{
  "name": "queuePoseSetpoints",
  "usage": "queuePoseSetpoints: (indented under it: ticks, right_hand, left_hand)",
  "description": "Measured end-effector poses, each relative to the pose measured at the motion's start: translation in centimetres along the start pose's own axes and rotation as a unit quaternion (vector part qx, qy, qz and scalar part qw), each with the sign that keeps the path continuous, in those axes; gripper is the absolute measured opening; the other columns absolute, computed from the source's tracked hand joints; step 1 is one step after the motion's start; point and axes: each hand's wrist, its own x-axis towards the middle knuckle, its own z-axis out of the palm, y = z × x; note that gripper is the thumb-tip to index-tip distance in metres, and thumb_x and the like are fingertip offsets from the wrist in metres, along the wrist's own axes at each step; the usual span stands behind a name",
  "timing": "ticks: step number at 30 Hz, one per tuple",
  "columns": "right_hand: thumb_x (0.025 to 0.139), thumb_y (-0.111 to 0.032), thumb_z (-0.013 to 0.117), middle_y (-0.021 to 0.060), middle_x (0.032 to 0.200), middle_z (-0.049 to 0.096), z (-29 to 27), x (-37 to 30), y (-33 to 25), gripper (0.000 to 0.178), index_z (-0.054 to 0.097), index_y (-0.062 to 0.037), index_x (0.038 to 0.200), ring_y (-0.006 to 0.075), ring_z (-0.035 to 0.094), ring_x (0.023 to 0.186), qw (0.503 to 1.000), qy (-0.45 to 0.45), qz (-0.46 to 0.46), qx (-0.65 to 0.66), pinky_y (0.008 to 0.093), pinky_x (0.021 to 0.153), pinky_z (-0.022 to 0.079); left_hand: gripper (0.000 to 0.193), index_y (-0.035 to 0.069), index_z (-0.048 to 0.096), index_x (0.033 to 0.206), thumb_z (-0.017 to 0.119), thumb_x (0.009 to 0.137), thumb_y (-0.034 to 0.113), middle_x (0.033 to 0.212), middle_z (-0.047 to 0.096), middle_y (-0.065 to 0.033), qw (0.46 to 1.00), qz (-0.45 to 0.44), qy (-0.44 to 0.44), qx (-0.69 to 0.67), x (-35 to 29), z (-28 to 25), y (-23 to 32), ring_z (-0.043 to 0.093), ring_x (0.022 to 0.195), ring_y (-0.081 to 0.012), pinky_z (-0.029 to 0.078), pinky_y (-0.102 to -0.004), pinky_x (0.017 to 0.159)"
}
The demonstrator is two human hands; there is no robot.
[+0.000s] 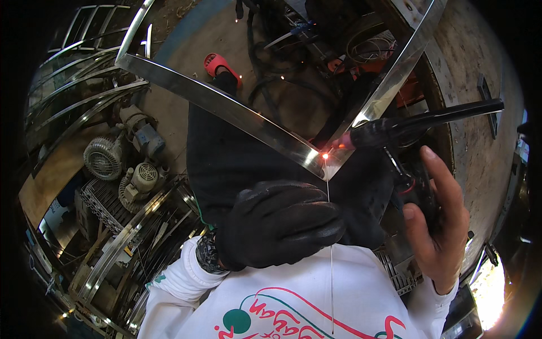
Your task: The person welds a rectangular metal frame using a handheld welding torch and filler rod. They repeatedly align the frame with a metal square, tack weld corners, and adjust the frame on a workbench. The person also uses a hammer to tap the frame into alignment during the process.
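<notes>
My left hand (276,226), in a black glove, is closed around a thin filler rod (332,282). The rod's upper end reaches a bright glowing spot at the corner of a shiny metal frame (226,110). Two flat bars of the frame meet there in a V over my lap. A black welding torch (389,130) with a pinkish nozzle points at this glow from the right. My bare right hand (443,209) grips the torch's handle, thumb and index finger extended along it. Part of the handle and the other fingers are hidden.
Dusty motors (104,158) and metal bars stand at the left, with curved metal frames (84,62) beyond them. A red shoe (215,63) is on the floor ahead. Dark cables (257,62) lie near it, and a worn tabletop (474,56) spans the right side. Small sparks are scattered about.
</notes>
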Motion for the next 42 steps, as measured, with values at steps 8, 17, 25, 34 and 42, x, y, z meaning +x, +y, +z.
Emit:
queuePoseSetpoints:
  ticks: [8,17,25,34,42]
  right_hand:
    - [0.090,0.005,0.066,0.0204,0.146,0.062,0.2,-0.3,0.5,0.062,0.051,0.0025,0.149,0.0233,0.069,0.116,0.998,0.026,0.026,0.041,0.0321,0.102,0.050]
    - [0.090,0.003,0.068,0.0171,0.135,0.068,0.4,0.1,0.8,0.063,0.053,-0.0053,0.150,0.0254,0.073,0.102,0.991,0.012,0.063,0.115,0.0323,0.093,0.054]
    - [0.088,0.001,0.070,0.0157,0.133,0.069,0.2,0.0,1.1,0.064,0.054,-0.0086,0.149,0.0304,0.074,0.100,0.988,-0.048,0.083,0.124,0.0332,0.092,0.054]
    - [0.085,0.007,0.069,0.0173,0.138,0.067,0.7,-0.4,0.8,0.066,0.055,-0.0046,0.149,0.0250,0.074,0.103,0.996,-0.018,0.043,0.079,0.0315,0.093,0.054]
    - [0.086,0.007,0.068,0.0183,0.146,0.063,1.0,-0.7,1.3,0.065,0.054,-0.0013,0.149,0.0245,0.073,0.109,0.999,-0.003,0.010,0.053,0.0323,0.095,0.054]
  left_hand:
    - [0.044,0.017,0.080,0.110,0.084,0.067,0.020,0.117,0.073,-0.0042,1.000,0.019,0.000,-0.017,0.2,-0.3,-0.5,0.073,0.103,-0.0276,0.057,-0.0406,0.088]
    - [0.018,0.005,0.076,0.112,0.075,0.094,0.008,0.103,0.076,-0.0067,0.931,-0.306,0.169,-0.108,3.1,-2.8,-1.4,0.072,0.093,-0.0190,0.057,-0.0333,0.082]
    - [0.022,-0.002,0.073,0.118,0.075,0.096,0.003,0.103,0.076,-0.0056,0.911,-0.309,0.194,-0.193,2.3,-3.1,-2.5,0.068,0.085,-0.0097,0.055,-0.0231,0.075]
    - [0.020,-0.004,0.071,0.117,0.071,0.097,-0.002,0.106,0.076,-0.0086,0.863,-0.292,0.274,-0.308,1.2,-1.7,-2.2,0.069,0.093,-0.0122,0.057,-0.0278,0.085]
    - [0.021,-0.005,0.070,0.118,0.071,0.096,-0.002,0.109,0.076,-0.0108,0.852,-0.282,0.274,-0.346,1.0,-1.5,-2.6,0.071,0.096,-0.0152,0.059,-0.0308,0.088]
